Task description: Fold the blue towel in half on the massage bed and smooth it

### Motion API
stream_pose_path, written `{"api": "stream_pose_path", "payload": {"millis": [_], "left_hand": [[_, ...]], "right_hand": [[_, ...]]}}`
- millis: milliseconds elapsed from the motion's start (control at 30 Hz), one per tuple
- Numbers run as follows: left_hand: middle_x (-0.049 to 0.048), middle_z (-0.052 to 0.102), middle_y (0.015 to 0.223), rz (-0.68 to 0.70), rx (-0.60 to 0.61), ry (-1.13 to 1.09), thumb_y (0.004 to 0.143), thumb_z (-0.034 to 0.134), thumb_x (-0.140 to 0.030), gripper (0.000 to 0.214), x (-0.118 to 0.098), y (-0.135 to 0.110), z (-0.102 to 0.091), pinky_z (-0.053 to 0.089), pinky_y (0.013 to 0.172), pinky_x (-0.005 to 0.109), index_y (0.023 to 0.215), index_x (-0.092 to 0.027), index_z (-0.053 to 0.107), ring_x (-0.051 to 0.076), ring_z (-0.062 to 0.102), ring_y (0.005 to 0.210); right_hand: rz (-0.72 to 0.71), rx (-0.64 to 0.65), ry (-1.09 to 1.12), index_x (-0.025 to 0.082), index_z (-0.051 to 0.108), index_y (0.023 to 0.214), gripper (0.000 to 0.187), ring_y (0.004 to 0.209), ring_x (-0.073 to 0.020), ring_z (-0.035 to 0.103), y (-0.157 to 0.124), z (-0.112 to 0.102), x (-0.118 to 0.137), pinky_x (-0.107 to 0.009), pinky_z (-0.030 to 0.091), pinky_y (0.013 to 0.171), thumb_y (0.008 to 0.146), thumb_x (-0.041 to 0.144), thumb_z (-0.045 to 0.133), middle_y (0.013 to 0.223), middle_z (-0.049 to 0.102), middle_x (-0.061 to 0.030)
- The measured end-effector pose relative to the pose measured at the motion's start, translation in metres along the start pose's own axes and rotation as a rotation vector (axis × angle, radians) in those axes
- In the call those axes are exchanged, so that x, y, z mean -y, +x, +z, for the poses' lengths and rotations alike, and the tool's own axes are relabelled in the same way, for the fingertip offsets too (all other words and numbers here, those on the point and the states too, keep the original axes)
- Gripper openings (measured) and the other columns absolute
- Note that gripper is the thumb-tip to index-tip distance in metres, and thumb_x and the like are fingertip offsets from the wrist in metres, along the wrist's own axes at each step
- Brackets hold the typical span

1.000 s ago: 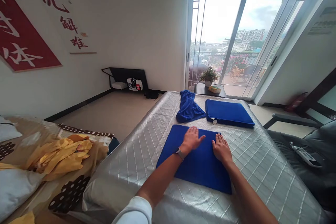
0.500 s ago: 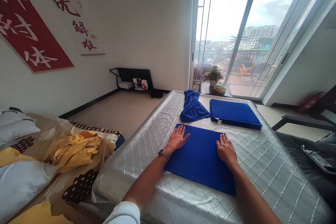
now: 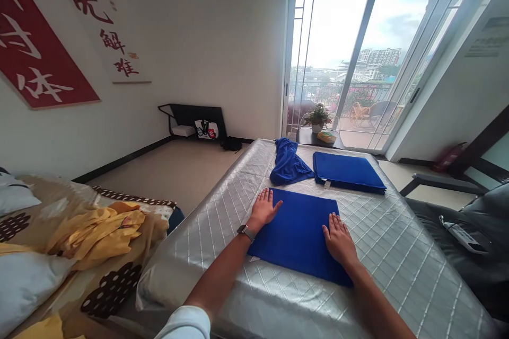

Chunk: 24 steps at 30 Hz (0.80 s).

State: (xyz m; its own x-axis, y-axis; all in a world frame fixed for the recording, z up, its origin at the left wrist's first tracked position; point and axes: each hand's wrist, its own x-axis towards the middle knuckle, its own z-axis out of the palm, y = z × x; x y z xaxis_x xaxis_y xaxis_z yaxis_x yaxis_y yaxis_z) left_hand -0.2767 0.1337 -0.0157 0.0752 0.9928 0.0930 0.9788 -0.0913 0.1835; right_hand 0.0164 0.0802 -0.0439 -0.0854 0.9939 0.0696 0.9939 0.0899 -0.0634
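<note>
A flat blue folded cloth (image 3: 298, 235) lies on the silver quilted mattress (image 3: 214, 212) in front of me. On its far left edge rests my left hand (image 3: 263, 207), flat with the thumb spread. My right hand (image 3: 340, 238) lies flat along the right edge, its fingers stretched out. Just beyond is a neat stack of folded blue cloths (image 3: 348, 170) with a white tag at its corner. Beside that stack, to the left, sits a crumpled blue cloth (image 3: 290, 163). A small white tag (image 3: 255, 258) pokes out at the folded cloth's near left corner.
Left of the mattress, a second bed holds a rumpled yellow cloth (image 3: 107, 230) and a pale pillow (image 3: 32, 286). A potted plant (image 3: 318, 116) stands by the glass door. On the right, a white power strip (image 3: 463, 235) lies on a black seat (image 3: 437, 217).
My right hand has slid a little toward me along the cloth's right edge. My left hand stays near the far left corner. The view has turned slightly to the right.
</note>
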Motion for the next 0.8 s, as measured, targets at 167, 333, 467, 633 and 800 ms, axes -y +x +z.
{"api": "stream_pose_path", "payload": {"millis": [167, 333, 467, 633, 800], "left_hand": [[0.0155, 0.030, 0.164, 0.413, -0.004, -0.077, 0.102, 0.008, -0.061, 0.081, -0.097, -0.021, 0.015, 0.020, 0.125, 0.038, 0.156, -0.005, 0.032, 0.024, 0.023, 0.153], [0.0119, 0.030, 0.164, 0.581, 0.031, -0.087, 0.105, 0.010, -0.055, 0.073, -0.147, -0.042, 0.032, 0.015, 0.126, 0.036, 0.158, -0.008, 0.027, 0.019, 0.020, 0.154], [0.0103, 0.025, 0.166, 0.489, 0.073, -0.083, 0.103, 0.011, -0.062, 0.077, -0.099, -0.050, 0.023, 0.015, 0.127, 0.039, 0.159, -0.010, 0.027, 0.021, 0.016, 0.155], [0.0132, 0.020, 0.167, 0.220, 0.102, -0.037, 0.102, 0.012, -0.065, 0.082, -0.004, -0.076, 0.005, 0.017, 0.127, 0.044, 0.159, -0.008, 0.024, 0.025, 0.015, 0.155], [0.0124, 0.017, 0.167, 0.122, 0.068, -0.040, 0.102, 0.015, -0.067, 0.081, 0.034, -0.101, 0.000, 0.020, 0.126, 0.045, 0.160, -0.011, 0.021, 0.025, 0.014, 0.155]], "right_hand": [[-0.021, -0.009, -0.018, 0.000, 0.029, 0.156, 0.066, 0.153, -0.0250, 0.019, -0.004, 0.005, -0.003, -0.041, 0.014, 0.124, 0.102, 0.037, 0.021, 0.165, 0.025, -0.0173], [-0.074, 0.010, -0.045, 0.004, 0.034, 0.156, 0.061, 0.154, -0.0246, 0.018, -0.004, 0.003, -0.005, -0.041, 0.014, 0.124, 0.100, 0.028, 0.023, 0.165, 0.026, -0.0152], [-0.028, -0.020, -0.025, 0.000, 0.030, 0.156, 0.065, 0.153, -0.0251, 0.021, -0.005, 0.002, -0.001, -0.041, 0.015, 0.124, 0.102, 0.034, 0.022, 0.164, 0.026, -0.0172], [0.000, -0.019, -0.008, 0.000, 0.029, 0.156, 0.066, 0.153, -0.0242, 0.021, -0.006, 0.000, 0.003, -0.040, 0.013, 0.124, 0.102, 0.036, 0.018, 0.165, 0.026, -0.0153], [0.001, -0.068, -0.005, 0.000, 0.033, 0.155, 0.065, 0.152, -0.0253, 0.023, -0.007, -0.007, 0.007, -0.043, 0.014, 0.124, 0.101, 0.033, 0.019, 0.164, 0.029, -0.0158]]}}
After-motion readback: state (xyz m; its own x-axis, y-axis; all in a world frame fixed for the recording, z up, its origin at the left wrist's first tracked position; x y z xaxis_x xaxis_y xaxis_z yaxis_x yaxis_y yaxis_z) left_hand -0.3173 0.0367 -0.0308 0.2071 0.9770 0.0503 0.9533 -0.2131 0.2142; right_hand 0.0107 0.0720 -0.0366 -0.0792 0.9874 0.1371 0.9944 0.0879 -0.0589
